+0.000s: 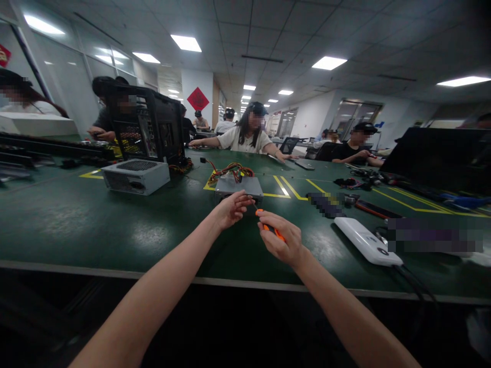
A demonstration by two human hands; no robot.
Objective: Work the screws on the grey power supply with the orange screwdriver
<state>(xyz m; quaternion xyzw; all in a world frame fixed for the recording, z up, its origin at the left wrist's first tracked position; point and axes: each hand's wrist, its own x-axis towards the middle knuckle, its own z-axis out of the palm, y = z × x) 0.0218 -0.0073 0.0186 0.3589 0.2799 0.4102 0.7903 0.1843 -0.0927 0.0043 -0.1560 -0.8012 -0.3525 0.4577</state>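
On a smooth green bench (76, 225), just in front of the wearer, a slim screwdriver (260, 211) is gripped in the right hand (283, 241). Its long axis runs diagonally: the handle sits low and to the right in the palm, and the thin dark shaft points forward and to the left, towards the left fingertips. The handle is glossy orange with black parts. The right fingers are wrapped around it, pressed close together. The left hand (229, 210) is half curled, palm turned inward, fingers slightly apart near the shaft's tip; whether they pinch something small cannot be told.

Just beyond the hands lies a power supply (253, 185), a flat-topped box of grey metal, with a tangle of thin red, yellow and black cables (230, 169) behind it. To its left, well apart, stands another grey box (136, 176) with a grille set in its top. Behind that rises a black open-framed case (169, 128). Right of the hands lies a rounded white plastic block (362, 239), its long side slanting.
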